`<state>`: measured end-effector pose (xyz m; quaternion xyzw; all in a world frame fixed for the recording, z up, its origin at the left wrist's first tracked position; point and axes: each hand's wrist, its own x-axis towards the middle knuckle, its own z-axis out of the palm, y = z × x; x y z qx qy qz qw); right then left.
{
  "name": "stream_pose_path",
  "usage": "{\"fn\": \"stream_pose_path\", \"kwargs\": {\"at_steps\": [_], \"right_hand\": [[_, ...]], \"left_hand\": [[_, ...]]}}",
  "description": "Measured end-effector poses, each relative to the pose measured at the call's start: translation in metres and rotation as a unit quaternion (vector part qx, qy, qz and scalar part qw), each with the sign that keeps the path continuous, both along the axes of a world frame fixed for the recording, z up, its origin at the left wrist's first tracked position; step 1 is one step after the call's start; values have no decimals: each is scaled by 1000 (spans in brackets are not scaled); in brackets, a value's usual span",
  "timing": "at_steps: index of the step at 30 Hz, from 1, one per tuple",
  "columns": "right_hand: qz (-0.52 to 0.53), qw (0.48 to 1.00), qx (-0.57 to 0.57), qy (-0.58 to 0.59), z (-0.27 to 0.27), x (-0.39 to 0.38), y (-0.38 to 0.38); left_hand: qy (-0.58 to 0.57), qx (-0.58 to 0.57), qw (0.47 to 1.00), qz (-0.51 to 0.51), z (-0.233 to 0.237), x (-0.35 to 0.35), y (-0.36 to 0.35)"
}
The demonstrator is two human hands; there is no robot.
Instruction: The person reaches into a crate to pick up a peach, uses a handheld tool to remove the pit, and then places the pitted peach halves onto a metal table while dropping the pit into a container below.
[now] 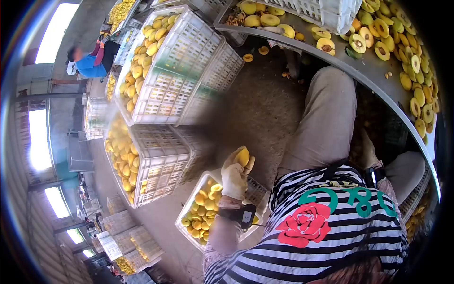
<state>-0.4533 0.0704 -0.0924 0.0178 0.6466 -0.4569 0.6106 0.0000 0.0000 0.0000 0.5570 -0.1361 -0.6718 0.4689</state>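
Observation:
My left hand (235,177), in a pale glove, is closed around a yellow peach (242,157), perhaps a half. It is raised over the edge of a low white crate (183,221) holding several yellow peaches (201,208). A dark band with a small device circles that wrist. My right hand (369,150) hangs low between my knees, below the table's edge. It lies in shadow, and I cannot make out its fingers or anything in them.
A curved metal table (302,43) carries several halved peaches (414,71) and a white basket (331,12). Stacked white crates (175,66) of peaches stand to the left, with another full crate (161,161) beside them. A person (92,64) in blue works farther off.

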Motion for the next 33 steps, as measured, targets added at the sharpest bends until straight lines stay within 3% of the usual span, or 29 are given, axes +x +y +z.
{"fn": "stream_pose_path", "kwargs": {"at_steps": [3,5,7,9,11,13,14,16,17,19,22,25,29,30,31,33], "right_hand": [[-1,999,25,26,17,2,-2],[-19,1000,18,-4,-9,-3,4],[58,967,-80,234,-62,-7,22],[59,966,-72,240,-62,0,17],[-16,998,51,18,1,18,-4],[22,1000,21,-2,-27,0,1],[32,999,-3,8,-31,-1,4],[26,998,-23,49,-27,4,2],[18,999,-16,45,-25,6,1],[6,999,2,39,-21,8,4],[-9,999,35,7,-21,4,5],[-13,1000,17,-3,-44,-10,8],[-61,997,33,45,-15,6,6],[-62,996,25,54,-18,6,4],[-37,999,8,21,-30,2,4],[34,996,-34,-81,-74,-29,14]], "left_hand": [[94,-13,995,18,-1,0,0],[107,-31,993,47,17,12,2],[75,-74,991,86,19,51,7],[-46,-76,988,128,13,109,12],[-155,-83,969,173,5,156,29],[-281,-47,944,163,-32,205,64],[-332,64,934,117,-43,227,88],[-371,125,910,138,-82,247,127],[-422,175,887,74,-92,240,137],[-304,228,925,-11,-91,213,141],[-450,142,881,34,-121,198,129],[-609,218,759,-73,-105,170,116],[-553,200,806,-66,-64,122,115],[-616,212,752,-96,-113,155,132],[-677,148,715,-93,-130,173,130],[-604,225,743,-180,-134,206,111]]}}
